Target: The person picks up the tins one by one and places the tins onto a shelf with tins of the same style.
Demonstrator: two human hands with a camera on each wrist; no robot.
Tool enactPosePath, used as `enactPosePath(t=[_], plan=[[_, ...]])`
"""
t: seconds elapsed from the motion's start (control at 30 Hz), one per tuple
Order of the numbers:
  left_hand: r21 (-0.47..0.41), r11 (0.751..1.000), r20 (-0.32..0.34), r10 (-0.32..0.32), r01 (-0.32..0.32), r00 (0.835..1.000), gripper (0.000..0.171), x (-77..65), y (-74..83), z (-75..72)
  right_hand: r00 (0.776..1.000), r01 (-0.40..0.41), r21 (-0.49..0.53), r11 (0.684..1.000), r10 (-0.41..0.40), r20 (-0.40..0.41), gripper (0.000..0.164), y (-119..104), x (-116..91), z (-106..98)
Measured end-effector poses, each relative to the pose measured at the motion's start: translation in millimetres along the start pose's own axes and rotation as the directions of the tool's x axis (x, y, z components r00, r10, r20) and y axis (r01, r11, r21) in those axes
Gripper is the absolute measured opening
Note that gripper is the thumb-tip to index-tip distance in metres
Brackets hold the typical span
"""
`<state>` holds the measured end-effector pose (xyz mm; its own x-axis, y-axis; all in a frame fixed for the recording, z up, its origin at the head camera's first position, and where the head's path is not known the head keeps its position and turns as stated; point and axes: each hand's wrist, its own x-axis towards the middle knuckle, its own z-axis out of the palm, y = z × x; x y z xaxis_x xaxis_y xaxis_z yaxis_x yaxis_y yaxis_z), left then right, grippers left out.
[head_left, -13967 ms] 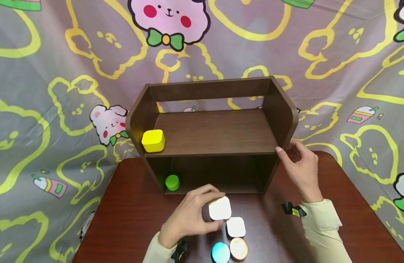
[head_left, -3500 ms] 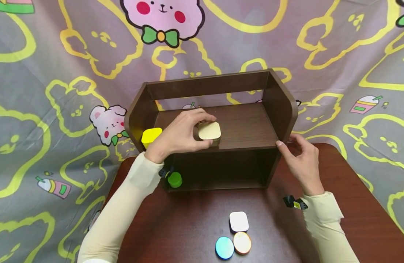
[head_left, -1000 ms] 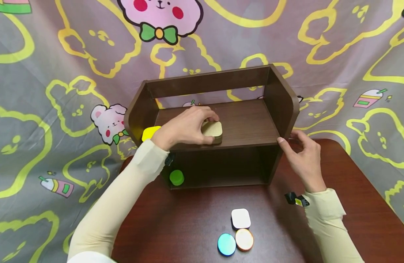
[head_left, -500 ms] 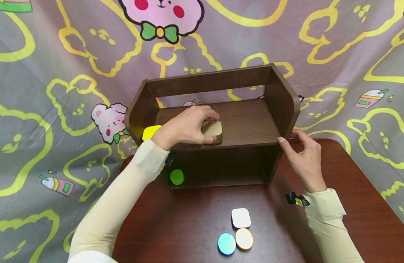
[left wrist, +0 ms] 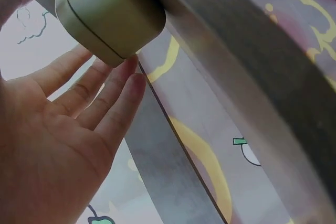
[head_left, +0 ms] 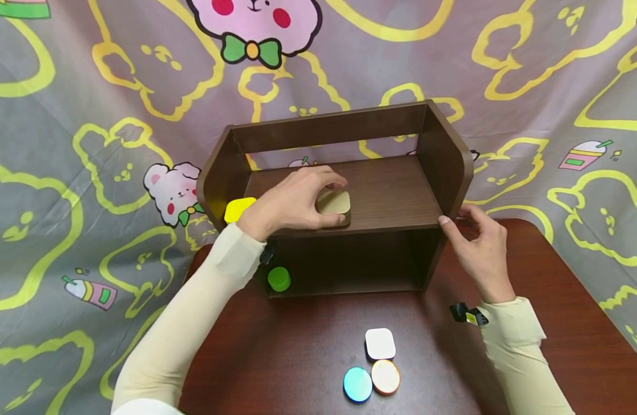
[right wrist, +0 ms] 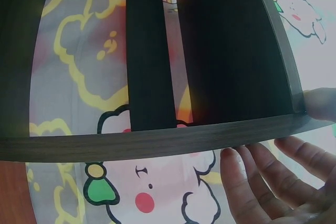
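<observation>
On the upper board of a dark brown two-tier shelf (head_left: 391,196) sits a cream, square box with rounded corners (head_left: 335,203). My left hand (head_left: 294,202) spans it, thumb at the front, fingers at the back. The left wrist view shows a seam around the box (left wrist: 110,14), fingertips right at its edge, and a gap on the thumb side. My right hand (head_left: 479,248) holds the shelf's right side panel, thumb on the front edge and fingers outside. A yellow square box (head_left: 238,210) stands at the upper left, partly behind my left hand.
A green round box (head_left: 279,279) sits in the lower tier at the left. On the brown table (head_left: 297,346), in front of the shelf, a white square box (head_left: 380,344), a blue round one (head_left: 357,384) and an orange-rimmed round one (head_left: 385,377) stand close together. Patterned cloth hangs behind.
Fourteen seconds ago my left hand held the pale box over the table; it now sits on the upper board. Over the last half second the thumb and fingers have spread slightly. The right hand stays put.
</observation>
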<state>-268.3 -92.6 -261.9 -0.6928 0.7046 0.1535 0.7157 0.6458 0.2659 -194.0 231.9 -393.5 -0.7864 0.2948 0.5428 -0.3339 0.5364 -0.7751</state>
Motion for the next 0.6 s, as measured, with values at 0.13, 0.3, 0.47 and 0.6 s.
enactPosePath(t=[0.13, 0.3, 0.47, 0.6], plan=[[0.003, 1.0, -0.03, 0.019, -0.019, 0.999, 0.066, -2.9, -1.3, 0.9, 1.0, -0.002, 0.001, 1.0, 0.002, 0.002, 0.023, 0, 0, 0], [0.011, 0.999, -0.094, 0.053, -0.052, 0.994, 0.066, -6.1, -2.4, 3.2, 1.0, 0.009, 0.0, 1.0, -0.009, -0.006, 0.023, 2, 0, 0], [0.008, 0.997, -0.171, 0.081, -0.081, 0.982, 0.064, -12.0, -3.2, 4.6, 1.0, 0.006, 0.003, 1.0, -0.006, -0.005, 0.023, 1, 0, 0], [0.002, 0.996, -0.21, 0.089, -0.09, 0.974, 0.062, -17.3, -2.5, 5.2, 1.0, 0.002, 0.004, 1.0, -0.002, -0.004, 0.023, 0, 0, 1]])
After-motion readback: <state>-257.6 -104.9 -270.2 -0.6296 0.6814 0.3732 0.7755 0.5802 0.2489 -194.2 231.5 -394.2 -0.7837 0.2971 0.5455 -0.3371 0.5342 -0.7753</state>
